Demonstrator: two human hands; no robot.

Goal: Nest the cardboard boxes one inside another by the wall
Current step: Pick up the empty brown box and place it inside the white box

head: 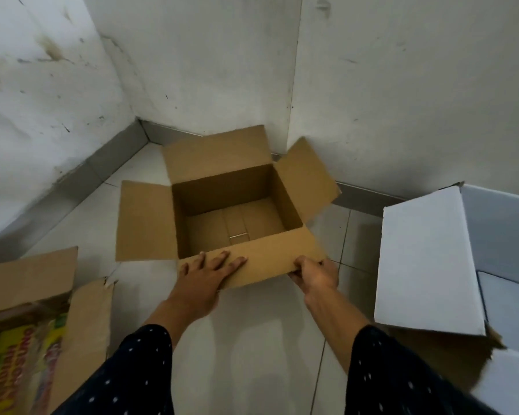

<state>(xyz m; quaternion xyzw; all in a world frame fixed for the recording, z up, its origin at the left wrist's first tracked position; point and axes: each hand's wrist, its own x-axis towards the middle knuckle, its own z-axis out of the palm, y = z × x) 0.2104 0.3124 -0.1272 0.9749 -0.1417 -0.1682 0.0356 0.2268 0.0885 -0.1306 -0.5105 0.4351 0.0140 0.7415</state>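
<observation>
An open brown cardboard box [237, 205] stands on the tiled floor near the corner of two white walls, all its flaps folded outward and nothing inside it. My left hand [207, 275] lies flat, fingers spread, on the near flap [270, 259]. My right hand [313, 275] pinches the right end of that same flap. A white cardboard box [426, 265] with an open flap stands at the right. A third brown box [30, 280] with colourful packaging inside sits at the lower left, partly cut off.
White walls with a grey skirting [102, 163] close off the left and back; a wall edge juts out behind the box. Pale floor tiles [252, 339] lie between my arms and the boxes.
</observation>
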